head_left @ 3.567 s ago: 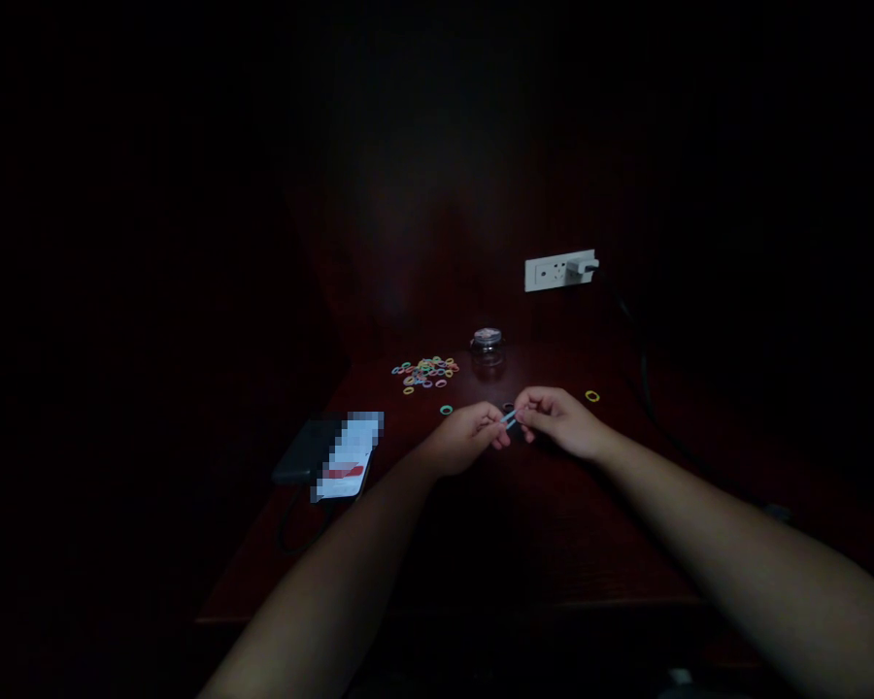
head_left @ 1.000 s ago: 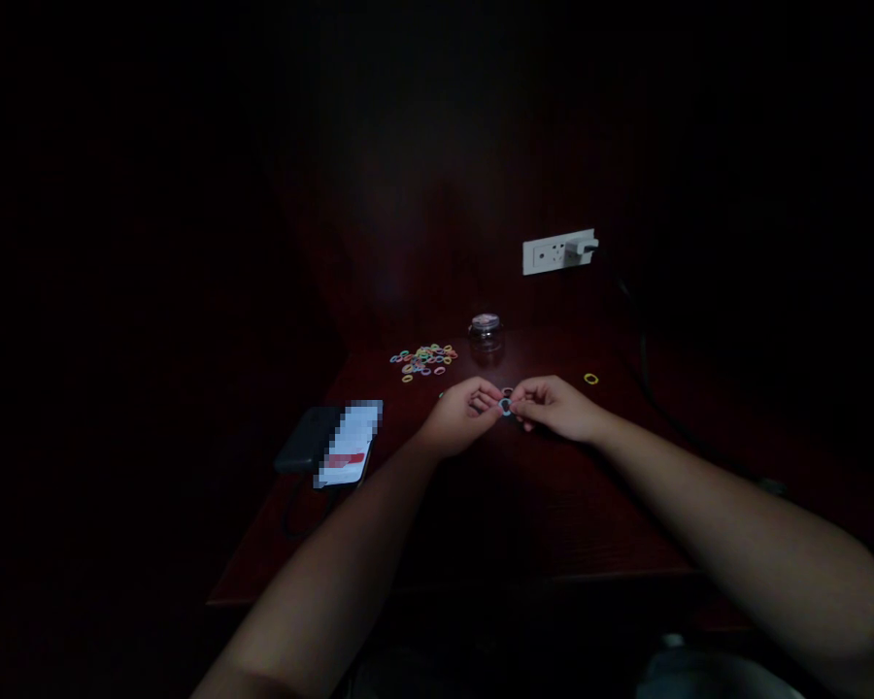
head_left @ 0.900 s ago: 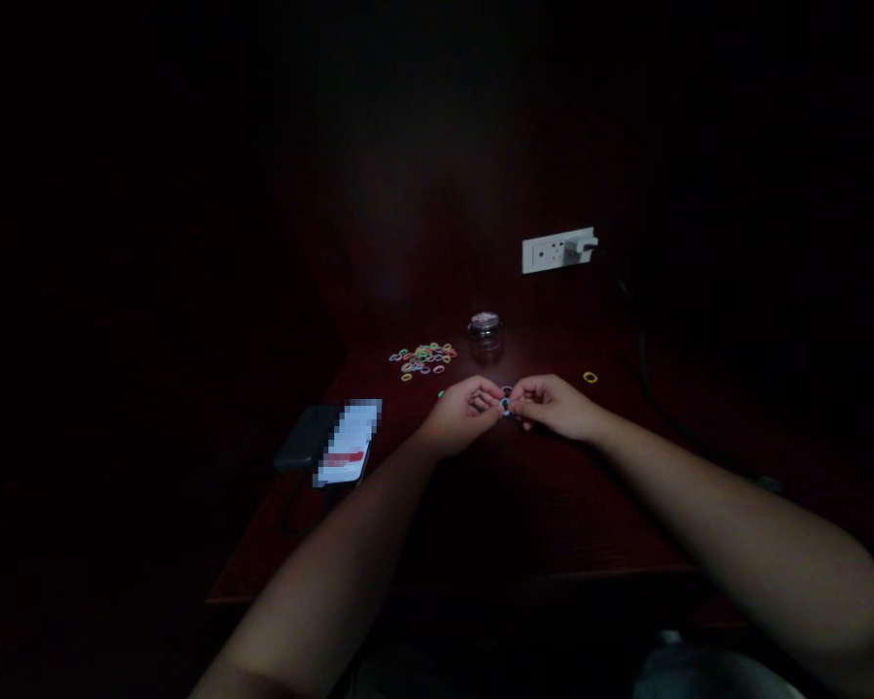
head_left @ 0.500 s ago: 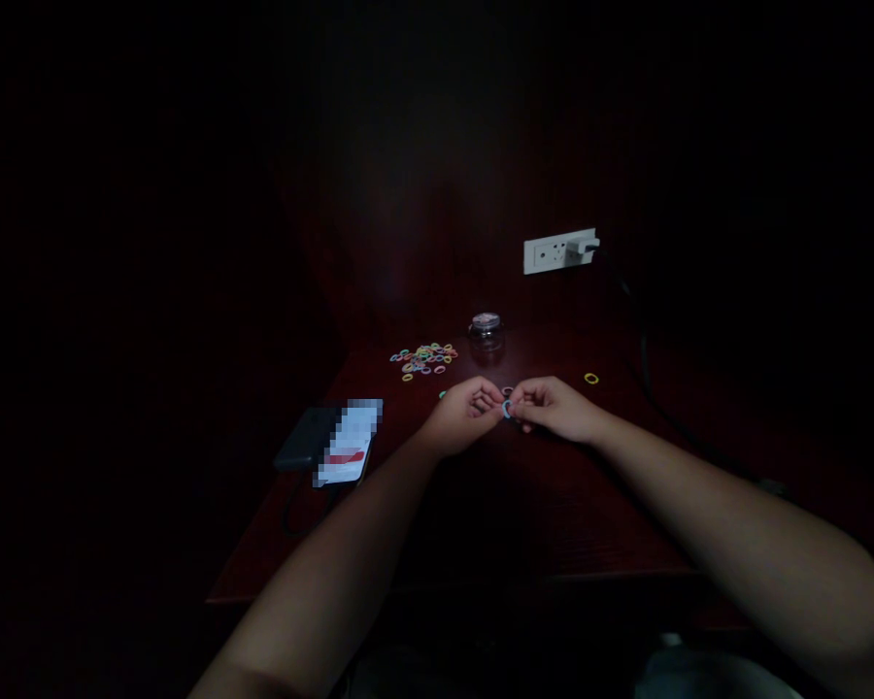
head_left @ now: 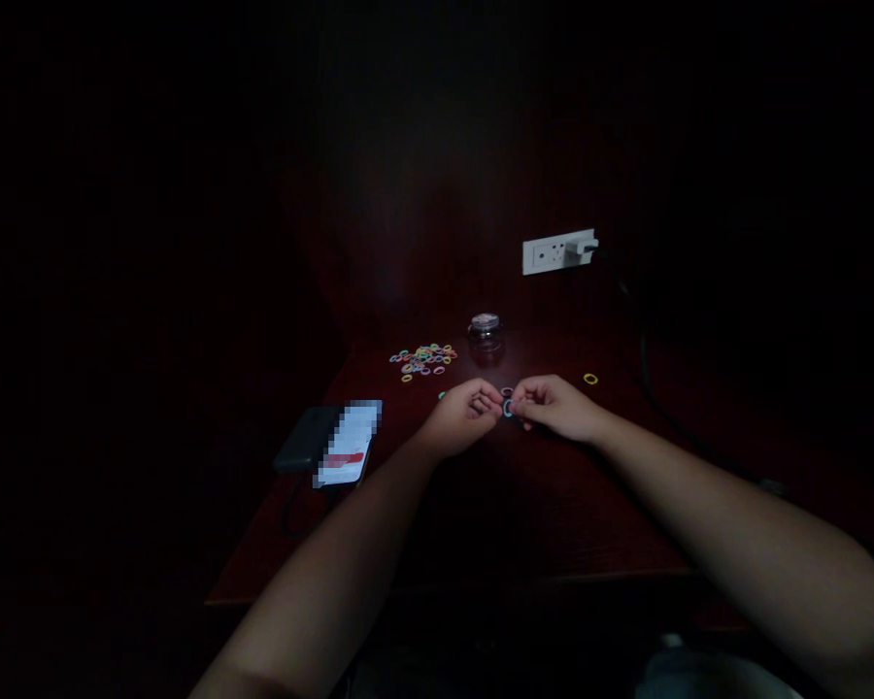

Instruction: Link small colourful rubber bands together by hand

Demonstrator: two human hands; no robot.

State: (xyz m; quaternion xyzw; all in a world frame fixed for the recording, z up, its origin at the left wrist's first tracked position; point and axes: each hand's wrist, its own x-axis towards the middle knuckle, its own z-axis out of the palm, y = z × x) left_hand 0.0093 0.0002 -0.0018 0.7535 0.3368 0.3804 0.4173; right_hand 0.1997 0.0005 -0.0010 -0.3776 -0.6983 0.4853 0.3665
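A small light blue elastic hair band (head_left: 508,409) is pinched between the thumb and fingers of my right hand (head_left: 554,406), a little above the table. Close on its left, my left hand (head_left: 467,416) has curled fingers, thumb near the fingertips, and I see nothing in them. A pinkish band (head_left: 508,391) shows just behind the two hands. Partly covered by my left hand is a green band (head_left: 442,395). A yellow band (head_left: 590,379) lies apart to the right. Farther back on the left is a pile of colourful bands (head_left: 423,359).
A clear lidded jar (head_left: 486,333) stands at the back of the dark red table (head_left: 554,529). On the left, a lit phone (head_left: 351,445) rests against a dark box-like device (head_left: 302,442) with a cable. A wall socket (head_left: 550,254) holds a plug, its cord (head_left: 645,359) hanging to the right.
The fingertips of my left hand have come slightly away from the light blue band, whose ring shows more fully now. My right hand stays almost in place with it.
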